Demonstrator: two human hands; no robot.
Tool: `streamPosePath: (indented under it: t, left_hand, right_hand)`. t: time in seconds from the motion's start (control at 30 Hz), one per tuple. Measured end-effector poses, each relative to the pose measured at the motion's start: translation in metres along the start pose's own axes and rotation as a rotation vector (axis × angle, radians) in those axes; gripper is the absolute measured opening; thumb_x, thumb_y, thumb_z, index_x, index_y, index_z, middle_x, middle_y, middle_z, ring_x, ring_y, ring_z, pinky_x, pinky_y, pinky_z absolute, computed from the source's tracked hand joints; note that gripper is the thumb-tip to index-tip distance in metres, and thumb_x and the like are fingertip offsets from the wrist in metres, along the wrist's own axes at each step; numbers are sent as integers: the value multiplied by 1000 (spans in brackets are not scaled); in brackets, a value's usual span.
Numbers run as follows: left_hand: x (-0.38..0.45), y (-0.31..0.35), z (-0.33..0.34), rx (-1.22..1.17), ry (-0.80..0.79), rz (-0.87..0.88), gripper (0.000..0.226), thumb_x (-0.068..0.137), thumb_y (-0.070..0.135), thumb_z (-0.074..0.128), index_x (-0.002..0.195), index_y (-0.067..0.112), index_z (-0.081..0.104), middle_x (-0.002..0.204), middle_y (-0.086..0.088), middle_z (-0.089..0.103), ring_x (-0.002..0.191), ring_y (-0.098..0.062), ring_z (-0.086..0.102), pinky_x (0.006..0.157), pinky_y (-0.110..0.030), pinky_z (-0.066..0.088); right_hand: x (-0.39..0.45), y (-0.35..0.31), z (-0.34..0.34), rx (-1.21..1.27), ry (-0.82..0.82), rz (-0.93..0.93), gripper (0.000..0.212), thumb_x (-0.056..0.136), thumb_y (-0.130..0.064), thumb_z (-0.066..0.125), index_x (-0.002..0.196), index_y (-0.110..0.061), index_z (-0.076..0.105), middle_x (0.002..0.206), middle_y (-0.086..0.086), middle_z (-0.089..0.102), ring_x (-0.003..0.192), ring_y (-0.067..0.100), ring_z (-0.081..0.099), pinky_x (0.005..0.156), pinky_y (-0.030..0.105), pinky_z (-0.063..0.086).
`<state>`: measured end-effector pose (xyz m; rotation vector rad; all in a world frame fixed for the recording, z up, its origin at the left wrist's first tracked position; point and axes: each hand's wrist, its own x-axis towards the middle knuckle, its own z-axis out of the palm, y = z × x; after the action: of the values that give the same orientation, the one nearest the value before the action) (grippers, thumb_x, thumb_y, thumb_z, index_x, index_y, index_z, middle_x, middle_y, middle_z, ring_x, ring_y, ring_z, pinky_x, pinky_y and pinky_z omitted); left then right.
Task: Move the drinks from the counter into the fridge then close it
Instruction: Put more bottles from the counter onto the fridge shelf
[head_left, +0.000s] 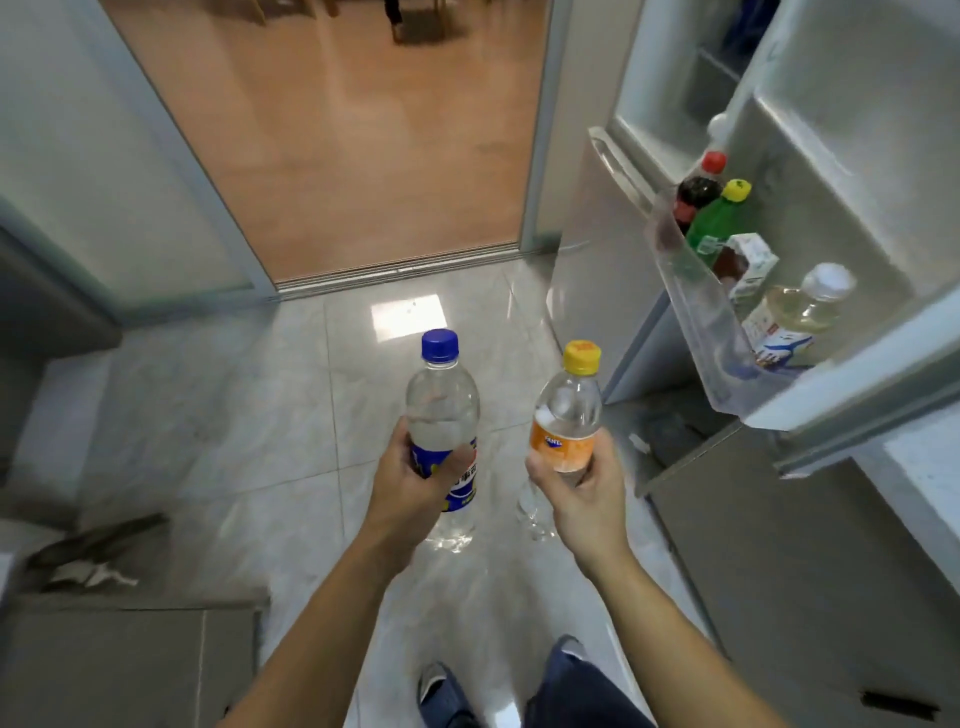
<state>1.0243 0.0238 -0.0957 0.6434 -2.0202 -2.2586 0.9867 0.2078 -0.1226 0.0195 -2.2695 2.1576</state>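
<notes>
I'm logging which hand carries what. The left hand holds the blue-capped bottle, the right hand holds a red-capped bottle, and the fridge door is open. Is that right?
Not quite: the head view shows the right hand holding a yellow-capped bottle with an orange label. The left hand does hold the blue-capped bottle, and the fridge door is open.

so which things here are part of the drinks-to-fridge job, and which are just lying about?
Job:
- blue-capped bottle in the left hand
- yellow-capped bottle in the right hand
- open fridge door
- door shelf, already holding drinks

Lying about:
- cardboard box
- dark tool on the floor
- low cabinet
</notes>
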Motion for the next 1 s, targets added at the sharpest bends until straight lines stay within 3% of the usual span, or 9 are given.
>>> streamPosePath:
  t: [0.13, 0.27, 0.4, 0.5, 0.7, 0.87, 1.0]
  left_hand:
    - [31, 6, -21, -1, 27, 0, 56, 58, 50, 79, 109, 40, 57, 100, 20, 72, 94, -3, 70, 67, -16, 56]
    - [77, 14, -26, 20, 45, -7, 50, 64, 44, 76, 110, 42, 55, 102, 20, 71, 96, -5, 69, 69, -18, 58]
    - [137, 35, -18, 38, 33, 3, 51, 62, 43, 75, 109, 41, 54, 99, 23, 70, 92, 0, 69, 63, -15, 56]
    - [188, 60, -5, 49, 11, 17, 56, 58, 47, 76, 110, 40, 55, 98, 24, 71, 93, 2, 68, 64, -14, 55]
    - [284, 107, 36, 60, -35, 49, 52, 61, 42, 75, 109, 41, 54, 108, 13, 67, 97, -13, 67, 62, -13, 55]
    - [355, 127, 66, 51, -100, 56, 48, 65, 37, 76, 107, 40, 56, 100, 17, 70, 90, -4, 70, 63, -14, 55]
    - [420, 132, 85, 59, -180, 66, 42, 81, 19, 76, 111, 40, 57, 100, 18, 73, 94, -1, 70, 70, -18, 57]
  right_hand:
    - [22, 3, 34, -20, -27, 7, 38, 77, -27, 80, 109, -24, 59, 95, -5, 69, 87, 14, 68, 75, 25, 57]
    - [60, 9, 59, -20, -40, 27, 43, 76, -30, 80, 113, -20, 59, 97, -4, 69, 88, 16, 68, 77, 29, 59]
    - [120, 12, 80, -5, -30, 29, 48, 74, -39, 79, 115, -24, 59, 100, -7, 70, 92, 13, 69, 77, 24, 58]
    - [177, 8, 89, 29, 2, 35, 47, 71, -42, 79, 110, -25, 60, 96, -6, 70, 87, 10, 68, 73, 21, 55]
    - [283, -8, 86, 32, 72, 44, 47, 66, -49, 78, 106, -34, 59, 95, -12, 70, 86, 4, 68, 70, 12, 52]
    - [350, -15, 77, 17, 154, 48, 38, 65, -47, 78, 97, -42, 57, 90, -8, 69, 80, 6, 68, 69, 15, 52]
    - [399, -14, 77, 9, 240, 59, 38, 66, -43, 79, 97, -38, 58, 89, -6, 70, 77, 6, 67, 68, 16, 52]
